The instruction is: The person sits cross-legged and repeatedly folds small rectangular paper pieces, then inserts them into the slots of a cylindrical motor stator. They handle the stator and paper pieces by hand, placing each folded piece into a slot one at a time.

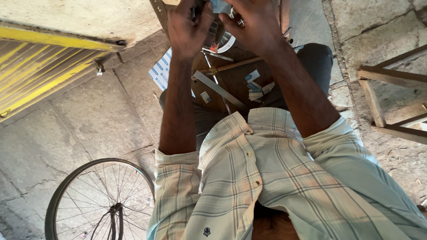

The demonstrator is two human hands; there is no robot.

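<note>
A small pale blue-grey object [220,6] is held at the top edge of the head view, pinched between the left hand [189,26] and the right hand [255,24]. The two hands are brought close together around it, fingers curled inward; most of the object is hidden by the fingers and cut off by the picture's edge, so its kind cannot be told. Whether each hand is fully clamped on it cannot be told either, though both are seen touching it.

Just below the hands, a wooden board [233,80] is laid across the person's lap. The held object is kept above the far end of this board. On the board, near the hands, a white ring-shaped part [227,43] is seen, and beside it a thin metal rod [217,55]. A flat metal strip [220,90] is laid slantwise across the board's middle, with small paper scraps [258,89] next to it. A printed blue-and-white sheet [161,70] is tucked under the board's edge on the left hand's side.

A bicycle wheel [100,200] is seen well apart from the board, and a wooden frame [391,98] on the opposite side.
</note>
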